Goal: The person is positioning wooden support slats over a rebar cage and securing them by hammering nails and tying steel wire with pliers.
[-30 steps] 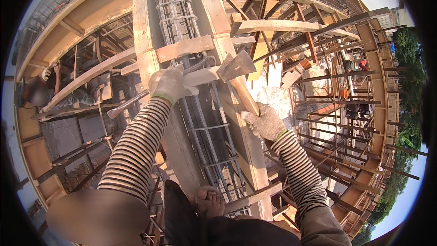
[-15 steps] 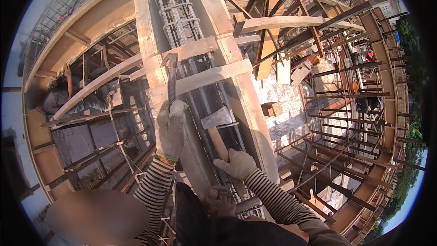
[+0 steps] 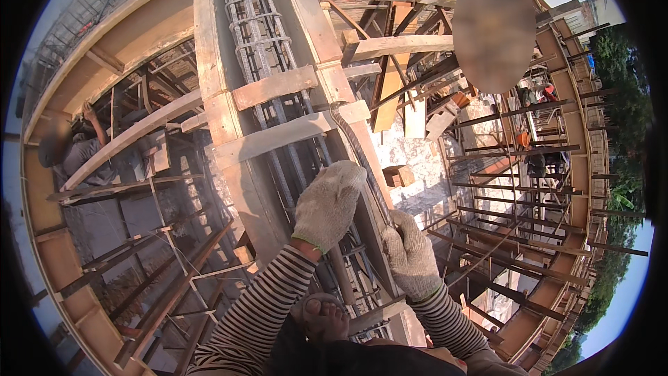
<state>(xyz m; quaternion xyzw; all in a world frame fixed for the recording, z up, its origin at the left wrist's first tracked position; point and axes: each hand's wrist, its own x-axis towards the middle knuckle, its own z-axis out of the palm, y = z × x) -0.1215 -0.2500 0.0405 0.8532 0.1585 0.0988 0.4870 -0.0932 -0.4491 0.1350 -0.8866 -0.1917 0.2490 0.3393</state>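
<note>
My left hand [image 3: 330, 205], in a pale knitted glove, is closed over a hatchet between the form boards. The hatchet's wooden handle [image 3: 341, 275] comes out below the hand; its head and my fingertips are hidden. My right hand [image 3: 412, 256], gloved alike, is closed round the lower end of a dark ribbed pry bar [image 3: 369, 173] along the right form board [image 3: 332, 73]. Its hooked top lies against the right end of a wooden cross strip [image 3: 278, 139]. A second, shorter strip [image 3: 275, 88] spans the form just beyond.
A rebar cage [image 3: 257, 35] runs along the form's channel, with my bare foot [image 3: 324, 315] near its lower end. Timber props and beams [image 3: 508, 240] surround a lower level on the right. A person in grey [image 3: 87, 150] is at the left, beyond a curved beam [image 3: 136, 136].
The pry bar has passed from my left hand to my right, its hook shifting from the form's left side to the right. My left hand has moved over the hatchet that my right hand held.
</note>
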